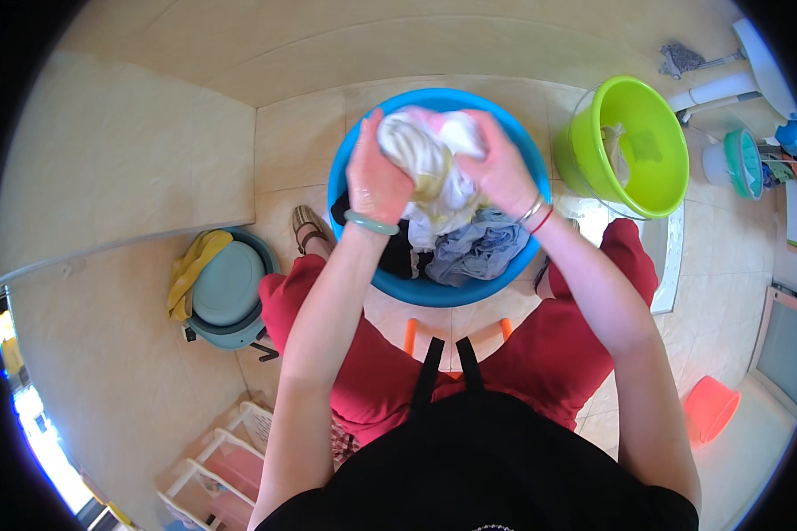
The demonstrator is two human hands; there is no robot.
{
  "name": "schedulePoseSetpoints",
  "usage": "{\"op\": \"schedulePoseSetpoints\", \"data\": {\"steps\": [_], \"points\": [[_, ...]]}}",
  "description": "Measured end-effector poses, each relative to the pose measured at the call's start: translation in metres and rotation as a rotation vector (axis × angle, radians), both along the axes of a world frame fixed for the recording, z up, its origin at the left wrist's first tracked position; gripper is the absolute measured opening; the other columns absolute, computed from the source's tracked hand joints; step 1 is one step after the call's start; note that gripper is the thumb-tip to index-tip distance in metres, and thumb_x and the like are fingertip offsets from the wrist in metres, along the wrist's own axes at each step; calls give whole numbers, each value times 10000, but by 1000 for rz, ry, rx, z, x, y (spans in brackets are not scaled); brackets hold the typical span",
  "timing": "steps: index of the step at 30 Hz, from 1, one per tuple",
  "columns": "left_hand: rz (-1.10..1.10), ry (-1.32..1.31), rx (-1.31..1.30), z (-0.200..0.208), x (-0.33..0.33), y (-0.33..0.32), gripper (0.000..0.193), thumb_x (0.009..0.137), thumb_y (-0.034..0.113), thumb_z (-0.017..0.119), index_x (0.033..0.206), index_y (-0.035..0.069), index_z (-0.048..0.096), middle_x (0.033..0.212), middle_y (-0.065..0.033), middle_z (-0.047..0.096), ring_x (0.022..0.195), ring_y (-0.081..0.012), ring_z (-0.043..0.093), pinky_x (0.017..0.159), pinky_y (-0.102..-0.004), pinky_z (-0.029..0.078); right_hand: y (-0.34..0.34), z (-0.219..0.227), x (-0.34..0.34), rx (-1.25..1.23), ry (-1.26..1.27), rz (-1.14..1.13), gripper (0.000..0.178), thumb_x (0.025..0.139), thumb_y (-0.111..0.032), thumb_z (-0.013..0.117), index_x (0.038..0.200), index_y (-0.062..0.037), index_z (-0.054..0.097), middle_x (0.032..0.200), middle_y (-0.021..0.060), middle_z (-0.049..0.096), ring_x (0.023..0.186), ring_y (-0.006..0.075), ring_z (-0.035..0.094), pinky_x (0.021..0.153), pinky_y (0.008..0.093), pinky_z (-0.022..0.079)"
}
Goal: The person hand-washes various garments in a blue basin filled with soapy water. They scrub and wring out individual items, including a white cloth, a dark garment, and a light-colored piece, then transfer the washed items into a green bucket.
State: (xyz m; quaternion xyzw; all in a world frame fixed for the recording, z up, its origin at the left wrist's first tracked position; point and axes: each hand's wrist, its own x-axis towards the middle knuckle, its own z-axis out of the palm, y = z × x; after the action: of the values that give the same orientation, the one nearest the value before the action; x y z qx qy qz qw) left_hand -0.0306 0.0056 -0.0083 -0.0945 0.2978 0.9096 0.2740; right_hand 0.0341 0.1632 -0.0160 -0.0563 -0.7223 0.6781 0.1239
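A white garment (pixel 429 155) is gripped and wrung between the left hand (pixel 374 181) and right hand (pixel 502 168) over the blue basin (pixel 350 155) — judged mid-wash — so a firm opposing twist is called for next.

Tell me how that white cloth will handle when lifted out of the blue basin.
The white cloth is bunched between left hand and right hand, so likely floppy. Its tail droops into the blue basin, so probably limp; wetness cannot be told.
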Motion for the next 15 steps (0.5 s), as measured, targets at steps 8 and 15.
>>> {"op": "schedulePoseSetpoints", "data": {"steps": [8,15], "points": [[-228,-153,93,13,15,26,309,947,390,506,1202,220,543,981,-78,579,727,-167,529,660,-325,477,-52,50,41,820,304,303,348,745,-103,682,1073,-134,569,907,89,466,784,235,591,583,323,504],[-139,-25,104,-4,17,41,291,962,438,465,881,161,499,693,9,429,521,-92,384,463,-237,333,-52,43,19,770,466,17,92,834,-164,622,795,-82,609,704,52,538,549,235,580,483,320,472]]}}
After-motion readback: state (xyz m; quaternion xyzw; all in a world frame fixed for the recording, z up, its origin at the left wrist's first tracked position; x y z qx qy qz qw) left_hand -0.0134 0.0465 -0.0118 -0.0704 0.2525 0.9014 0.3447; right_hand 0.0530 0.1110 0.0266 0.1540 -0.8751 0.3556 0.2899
